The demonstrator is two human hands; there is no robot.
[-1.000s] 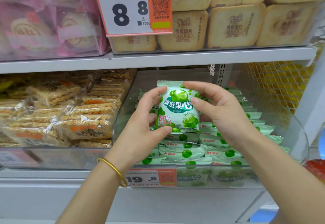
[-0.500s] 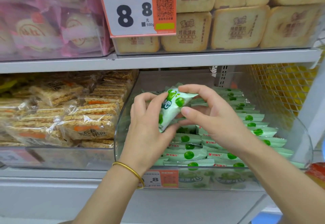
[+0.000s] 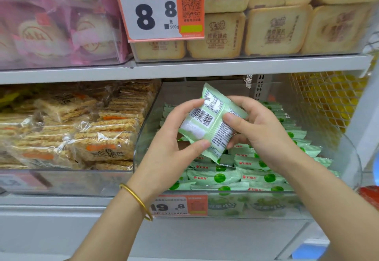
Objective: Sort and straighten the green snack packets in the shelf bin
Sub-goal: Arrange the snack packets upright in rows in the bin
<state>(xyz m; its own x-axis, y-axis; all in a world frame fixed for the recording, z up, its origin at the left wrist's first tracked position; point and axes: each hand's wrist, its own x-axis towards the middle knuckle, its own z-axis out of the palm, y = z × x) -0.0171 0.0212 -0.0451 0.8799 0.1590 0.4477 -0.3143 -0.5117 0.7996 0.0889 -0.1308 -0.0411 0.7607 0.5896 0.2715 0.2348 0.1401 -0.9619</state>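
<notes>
**Green packet (image 3: 207, 125) held over the clear bin (image 3: 347, 154), barcode side showing**

Both hands hold this one packet above the bin. It is raised off the rows inside and tilted, and its printed back, with barcode and small text, faces the camera. The left hand (image 3: 174, 137) grips the packet's left edge, with fingers curled over the upper side and the thumb pressed near the lower corner. A gold bangle (image 3: 137, 201) sits on that wrist, in front of the bin. The right hand (image 3: 258, 133) pinches the packet's right side, with the thumb flat on the back face and the other fingers tucked behind it.

Inside the bin, the other green packets (image 3: 246, 170) lie in overlapping rows, logos up, filling mostly its right and front parts. An orange price tag reading 19.8 (image 3: 178, 206) is fixed to the bin's front wall.

Left of the bin lie clear-wrapped grain bars (image 3: 82, 129). On the shelf above the bin stand stamped beige biscuits (image 3: 266, 31) and a tag reading 8.8 (image 3: 160, 6). Right of the bin is yellow mesh (image 3: 328, 100).
</notes>
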